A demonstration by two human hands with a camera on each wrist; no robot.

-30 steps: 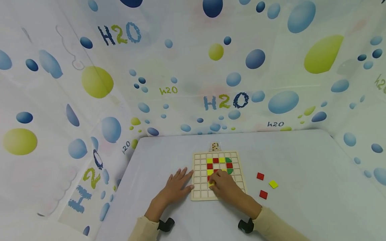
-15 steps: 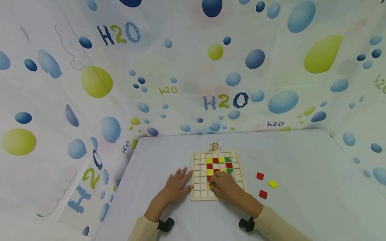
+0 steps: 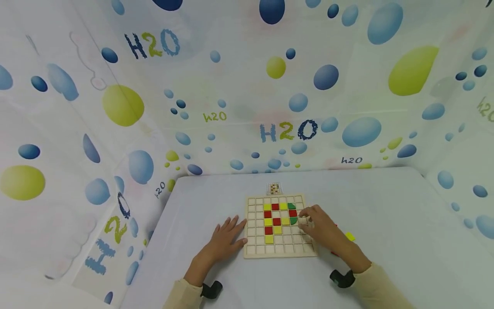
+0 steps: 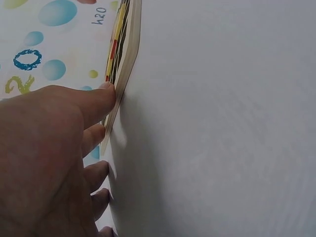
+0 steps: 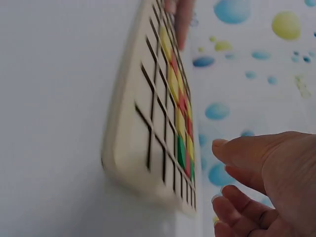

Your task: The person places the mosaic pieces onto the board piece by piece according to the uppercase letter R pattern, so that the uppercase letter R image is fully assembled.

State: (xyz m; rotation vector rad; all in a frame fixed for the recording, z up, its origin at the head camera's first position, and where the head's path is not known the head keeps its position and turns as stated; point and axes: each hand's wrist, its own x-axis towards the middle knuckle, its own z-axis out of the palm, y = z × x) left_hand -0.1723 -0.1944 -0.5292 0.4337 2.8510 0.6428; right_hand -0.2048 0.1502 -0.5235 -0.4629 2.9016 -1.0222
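A wooden grid board (image 3: 254,249) lies on the white table, set with red and yellow square tiles and green rounded pieces (image 3: 293,220). The lowest yellow tile (image 3: 269,239) sits in its square under a red one (image 3: 268,230). My left hand (image 3: 225,238) lies spread at the board's left side; its thumb (image 4: 101,101) touches the edge in the left wrist view. Over the board's right side hovers my right hand (image 3: 324,229), fingers loosely bent and thumb apart from them. Nothing shows between those fingers in the right wrist view, where the hand (image 5: 281,177) is beside the board.
Behind the board lies a small pattern card (image 3: 274,188) with a coloured grid. To the right, a loose yellow tile (image 3: 350,236) lies on the table, and red tiles there are mostly hidden by my right hand. A printed cloth (image 3: 231,86) hangs behind the table.
My right hand has let go of the yellow tile at the lower part of the pattern and moved right, uncovering the tiles there. My left hand stays put.
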